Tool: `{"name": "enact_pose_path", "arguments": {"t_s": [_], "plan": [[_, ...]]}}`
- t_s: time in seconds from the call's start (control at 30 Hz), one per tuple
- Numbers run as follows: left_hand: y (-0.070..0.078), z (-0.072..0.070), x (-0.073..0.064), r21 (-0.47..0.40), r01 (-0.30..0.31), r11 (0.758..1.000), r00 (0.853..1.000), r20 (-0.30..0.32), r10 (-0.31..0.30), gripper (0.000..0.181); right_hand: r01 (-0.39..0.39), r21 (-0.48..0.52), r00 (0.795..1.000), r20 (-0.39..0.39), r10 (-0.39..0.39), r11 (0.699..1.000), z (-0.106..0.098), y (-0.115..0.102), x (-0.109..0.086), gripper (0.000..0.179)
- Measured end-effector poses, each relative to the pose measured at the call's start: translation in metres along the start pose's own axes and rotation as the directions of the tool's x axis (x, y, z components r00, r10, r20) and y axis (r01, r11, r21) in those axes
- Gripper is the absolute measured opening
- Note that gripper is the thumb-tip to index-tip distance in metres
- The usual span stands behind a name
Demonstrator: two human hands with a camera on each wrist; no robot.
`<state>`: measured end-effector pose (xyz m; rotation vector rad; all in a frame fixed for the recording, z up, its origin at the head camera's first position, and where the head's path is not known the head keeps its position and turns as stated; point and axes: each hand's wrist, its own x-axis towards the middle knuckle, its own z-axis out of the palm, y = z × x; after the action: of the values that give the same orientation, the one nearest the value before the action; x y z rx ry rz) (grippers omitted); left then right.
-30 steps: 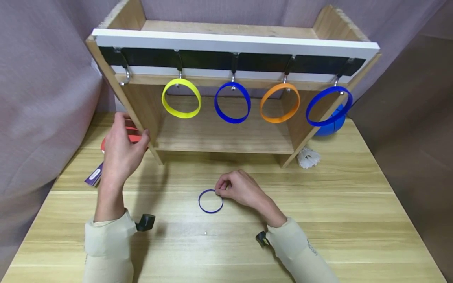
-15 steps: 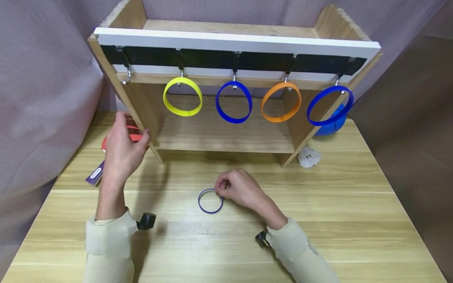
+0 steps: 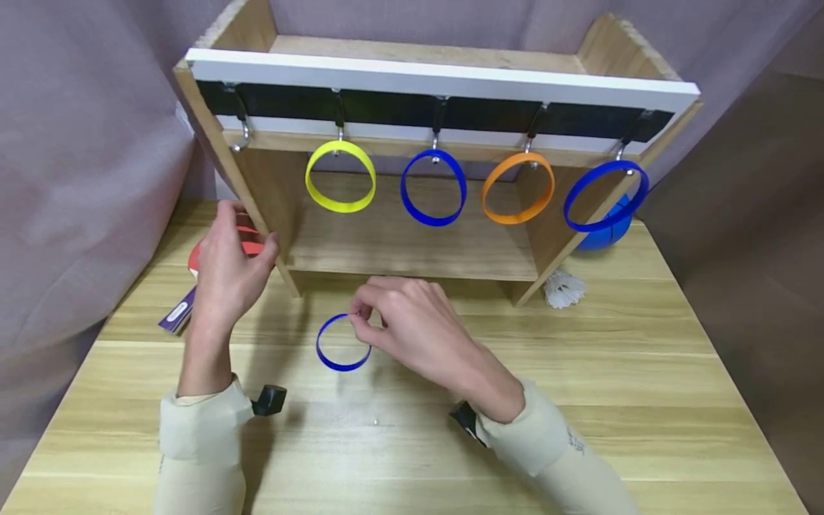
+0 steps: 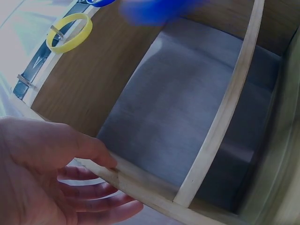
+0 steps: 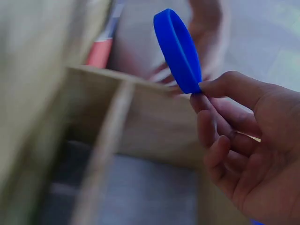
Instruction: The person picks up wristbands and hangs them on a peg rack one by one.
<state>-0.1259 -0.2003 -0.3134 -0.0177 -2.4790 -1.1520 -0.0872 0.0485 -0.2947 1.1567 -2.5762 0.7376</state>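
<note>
My right hand pinches a blue silicone wristband between thumb and fingers, above the table in front of the wooden shelf. The wristband stands out from the fingertips in the right wrist view. My left hand grips the shelf's left side panel, thumb on one side and fingers on the other. Along the shelf's rail hang a yellow wristband, a blue one, an orange one and another blue one. A metal hook sits at the rail's left end.
Behind my left hand lies a table tennis paddle with a red face and a purple handle. A white shuttlecock and a blue ball are by the shelf's right side. Grey cloth hangs around the table.
My right hand has lifted the blue wristband off the table and carried it up and to the left. The left hand keeps its grip on the shelf. The head view has shifted slightly.
</note>
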Motion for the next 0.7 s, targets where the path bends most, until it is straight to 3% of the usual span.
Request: {"name": "enact_pose_path", "arguments": {"t_s": [0.13, 0.3, 0.37, 0.43, 0.7], "plan": [[-0.001, 0.0, 0.0, -0.008, -0.008, 1.0, 1.0, -0.004, 0.008, 0.04, 0.142, -0.027, 0.983, -0.11, -0.144, 0.99, -0.029, -0.028, 0.026, 0.006], [-0.002, -0.001, 0.0, -0.02, -0.034, 0.999, 0.999, -0.022, 0.033, 0.04, 0.245, -0.094, 0.923, -0.28, -0.262, 0.965, -0.057, -0.055, 0.059, 0.012], [-0.002, -0.001, 0.0, -0.033, -0.042, 0.999, 0.999, -0.019, 0.042, 0.041, 0.236, -0.132, 0.903, -0.337, -0.268, 0.963, -0.063, -0.06, 0.072, 0.017], [-0.002, -0.001, 0.0, -0.04, -0.043, 0.998, 0.999, -0.015, 0.043, 0.041, 0.204, -0.157, 0.897, -0.365, -0.249, 0.966, -0.067, -0.063, 0.085, 0.02], [-0.001, -0.001, 0.003, -0.039, -0.023, 0.999, 1.0, -0.007, 0.022, 0.043, 0.068, -0.252, 0.907, -0.387, -0.165, 0.965, -0.066, -0.057, 0.121, 0.02]]}}
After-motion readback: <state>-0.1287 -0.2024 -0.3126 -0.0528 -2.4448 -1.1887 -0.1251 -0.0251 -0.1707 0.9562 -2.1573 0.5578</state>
